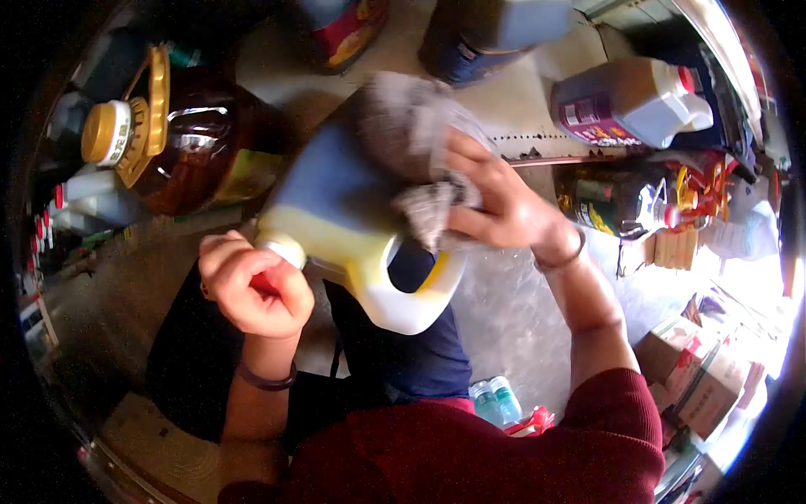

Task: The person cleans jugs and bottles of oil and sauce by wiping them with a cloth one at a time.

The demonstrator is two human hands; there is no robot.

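A large plastic jug (327,181) with dark contents and a pale handle lies tilted across the middle, its white cap towards the lower left. My left hand (256,286) is curled closed against the capped end. With my right hand (495,197) I hold a crumpled grey cloth (407,126) against the jug's upper side, fingers bent over it. Motion blurs the cloth and part of the jug. The jug's far end is hidden under the cloth.
A big brown bottle (197,139) with a gold cap lies at the left. Jugs (625,101) rest on the shelf (520,113) ahead, with a dark bottle (609,197) below. Cardboard boxes (714,386) are at the right; clear bottles (495,401) stand near the floor.
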